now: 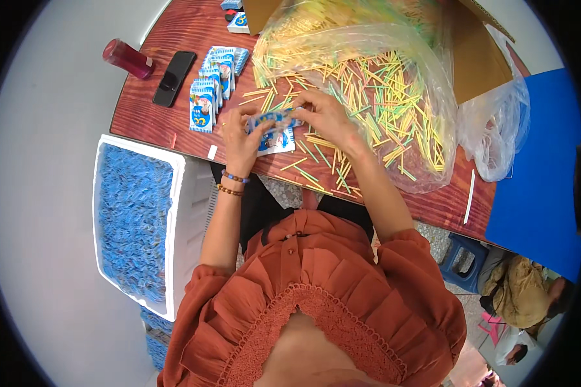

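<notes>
Above the near edge of the table, a small blue-and-white packet (274,120) is pinched between my two hands; it is slightly blurred. My left hand (242,137) grips its left end with thumb and fingers. My right hand (326,117) has its fingers closed at the right end. Just beneath lies another blue-and-white packet (279,143), flat on the table. Thin yellow, green and pink sticks (394,97) spill out of a clear plastic bag (426,161) towards my right hand. To the left of my left hand, similar packets (202,109) lie in overlapping rows.
A black phone (174,79) and a red-filled bottle (129,59) lie at the far left of the red wood-patterned table (139,106). A white foam box (173,226) of blue packets stands left. An open cardboard box (474,64), crumpled plastic bag (494,135) and blue panel (542,174) are right.
</notes>
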`<act>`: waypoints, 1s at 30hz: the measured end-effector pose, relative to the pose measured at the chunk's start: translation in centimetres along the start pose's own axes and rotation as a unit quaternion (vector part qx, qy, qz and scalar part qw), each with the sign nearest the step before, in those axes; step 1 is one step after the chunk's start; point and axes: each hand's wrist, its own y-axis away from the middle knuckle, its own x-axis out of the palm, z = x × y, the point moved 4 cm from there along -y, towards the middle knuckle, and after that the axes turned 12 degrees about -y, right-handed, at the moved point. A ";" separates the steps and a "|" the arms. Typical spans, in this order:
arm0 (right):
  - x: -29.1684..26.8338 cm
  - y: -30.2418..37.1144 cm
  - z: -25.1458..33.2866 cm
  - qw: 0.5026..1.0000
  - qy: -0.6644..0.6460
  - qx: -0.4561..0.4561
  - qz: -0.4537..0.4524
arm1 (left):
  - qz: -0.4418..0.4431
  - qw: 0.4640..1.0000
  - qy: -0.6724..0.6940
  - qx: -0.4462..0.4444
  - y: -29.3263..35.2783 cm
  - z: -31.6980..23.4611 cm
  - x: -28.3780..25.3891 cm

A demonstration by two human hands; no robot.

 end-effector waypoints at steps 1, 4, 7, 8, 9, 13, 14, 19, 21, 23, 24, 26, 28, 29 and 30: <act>0.0 0.0 -0.1 0.991 -0.128 0.014 0.028 | 0.000 1.000 0.001 0.000 -0.2 -0.4 -0.1; 0.2 0.5 0.1 0.958 -0.285 0.030 0.027 | 0.120 0.922 0.347 -0.125 -0.5 -1.4 0.8; 0.4 1.0 0.8 0.924 -0.377 0.045 0.040 | 0.100 0.890 0.408 -0.179 -0.2 -0.9 1.5; 0.3 1.2 1.0 0.919 -0.391 0.040 0.017 | 0.102 0.873 0.432 -0.205 0.1 -0.8 1.9; 0.2 1.5 1.1 0.913 -0.406 0.037 -0.008 | 0.105 0.872 0.432 -0.204 0.3 -1.2 2.2; -0.6 2.0 0.9 0.943 -0.327 0.014 -0.051 | 0.086 0.822 0.494 -0.268 1.1 -1.6 3.5; -0.7 2.1 0.9 0.943 -0.328 0.014 -0.052 | 0.073 0.815 0.510 -0.265 1.2 -1.5 3.7; -1.6 2.6 1.2 0.955 -0.273 -0.015 -0.116 | 0.084 0.815 0.504 -0.272 1.3 -1.3 4.3; -3.2 3.1 0.9 0.943 -0.312 -0.017 -0.112 | 0.099 0.811 0.508 -0.273 1.1 -1.4 4.5; -4.7 3.4 1.2 0.941 -0.291 -0.136 -0.101 | 0.121 0.796 0.515 -0.294 1.0 -1.9 4.6; -5.1 4.0 1.4 0.953 -0.264 -0.135 -0.067 | 0.121 0.796 0.515 -0.294 0.9 -2.0 4.6; -4.8 4.4 2.2 0.969 -0.163 -0.174 -0.063 | 0.126 0.782 0.530 -0.302 0.9 -2.2 4.8; -4.5 4.6 2.5 0.977 -0.089 -0.193 -0.024 | 0.135 0.781 0.531 -0.299 0.9 -2.6 4.9; -4.6 4.5 2.3 0.977 -0.088 -0.191 -0.026 | 0.142 0.781 0.531 -0.296 0.9 -2.8 5.0; -4.4 4.3 2.4 0.976 -0.057 -0.210 -0.010 | 0.143 0.781 0.531 -0.296 0.8 -3.0 5.1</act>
